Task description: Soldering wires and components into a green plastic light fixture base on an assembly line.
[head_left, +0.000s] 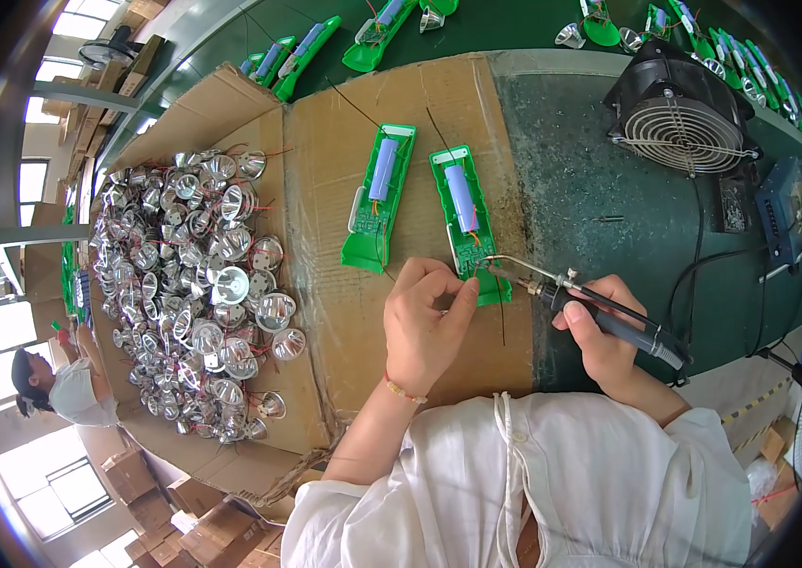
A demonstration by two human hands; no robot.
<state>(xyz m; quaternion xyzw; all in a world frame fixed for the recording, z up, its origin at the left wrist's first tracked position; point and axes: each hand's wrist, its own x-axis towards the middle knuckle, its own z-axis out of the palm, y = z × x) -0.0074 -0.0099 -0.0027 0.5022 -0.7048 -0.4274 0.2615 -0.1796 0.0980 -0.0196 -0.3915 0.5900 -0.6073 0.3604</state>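
Note:
My right hand (606,333) is wrapped round a soldering iron (599,317) with a thin solder feed tube, its tip over the lower end of a green flashlight housing (475,244). That housing lies open on the cardboard, with a purple battery cell (460,198), a small circuit board and red and black wires inside. At its lower left edge, the fingers of my left hand (427,317) are pinched together beside the board; what they hold, if anything, is hidden. To the left lies a second green housing (379,199), also fitted with a battery cell and a circuit board.
A cardboard box (273,379) full of silvery reflector cups (230,284) stands at left. Back right sits a black fan (680,123) with a wire guard, near a blue soldering station (784,213). More green housings (306,57) line the far edge. Another person (70,383) is at far left.

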